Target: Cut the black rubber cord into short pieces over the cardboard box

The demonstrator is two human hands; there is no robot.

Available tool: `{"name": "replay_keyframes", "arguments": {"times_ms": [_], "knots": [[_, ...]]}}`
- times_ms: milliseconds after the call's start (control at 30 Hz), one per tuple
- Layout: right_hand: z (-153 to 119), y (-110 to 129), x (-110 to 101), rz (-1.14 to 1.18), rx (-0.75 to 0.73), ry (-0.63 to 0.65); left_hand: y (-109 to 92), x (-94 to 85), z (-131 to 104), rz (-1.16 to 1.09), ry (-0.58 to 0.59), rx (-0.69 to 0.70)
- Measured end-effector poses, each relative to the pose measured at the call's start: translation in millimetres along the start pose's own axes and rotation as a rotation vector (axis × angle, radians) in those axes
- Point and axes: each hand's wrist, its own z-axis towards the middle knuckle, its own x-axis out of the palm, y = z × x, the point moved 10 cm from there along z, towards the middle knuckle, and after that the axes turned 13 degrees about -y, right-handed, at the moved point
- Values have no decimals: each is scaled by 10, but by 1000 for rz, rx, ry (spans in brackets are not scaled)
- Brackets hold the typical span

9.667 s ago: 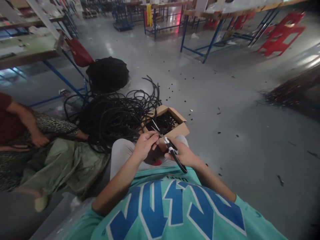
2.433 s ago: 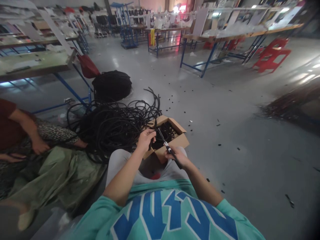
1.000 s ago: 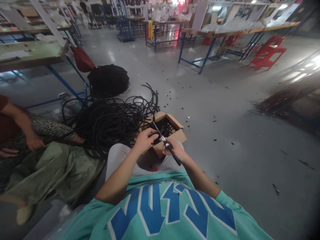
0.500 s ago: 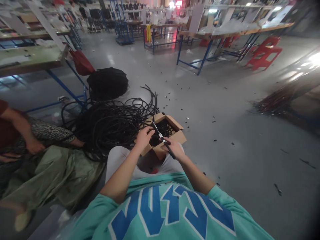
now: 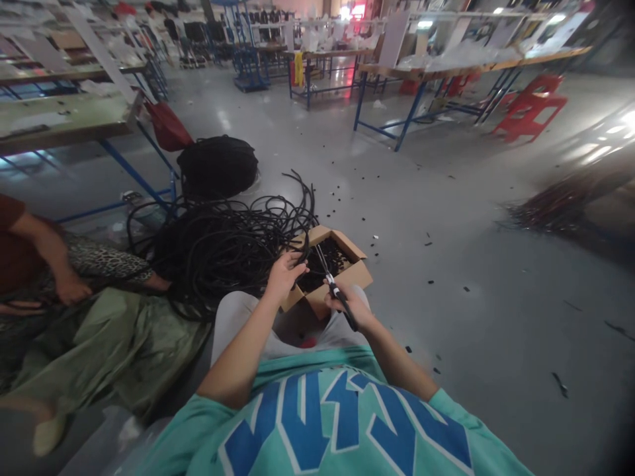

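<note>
My right hand (image 5: 348, 305) is wrapped round the black handles of the scissors (image 5: 329, 279), whose thin blades point up over the open cardboard box (image 5: 358, 272). Small black pieces (image 5: 333, 256) lie inside the box. At the box's left edge my left hand (image 5: 285, 274) is closed on a black tube (image 5: 303, 250), its fingertips near the blades. A large tangle of black tubes (image 5: 213, 244) spreads on the floor left of the box.
At the left sits a person, whose hand (image 5: 72, 289) is low beside green cloth (image 5: 119, 344). A black bundle (image 5: 218, 165) stands beyond the tubes. Blue-legged tables (image 5: 421, 74) and a red stool (image 5: 533, 109) are farther back. Black scraps dot the floor.
The scissors have moved slightly right and down, away from my left hand, and their blades are now apart. The view has shifted slightly.
</note>
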Motion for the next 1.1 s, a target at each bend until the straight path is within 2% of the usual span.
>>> {"name": "replay_keyframes", "arguments": {"times_ms": [167,367,567,733,1100], "knots": [[-130,41,38,24,18,75,-101,32,-151,35,26,26],[-220,261,130,-40,-72,168,-241,117,-309,118,82,82],[-229,353,125,-103,-99,143,-263,126,-368,195,78,95],[-218,444,90,-199,-186,112,-246,165,-389,189,136,74],[-215,544,-34,-331,-284,-64,-275,200,-398,132,175,10]]}}
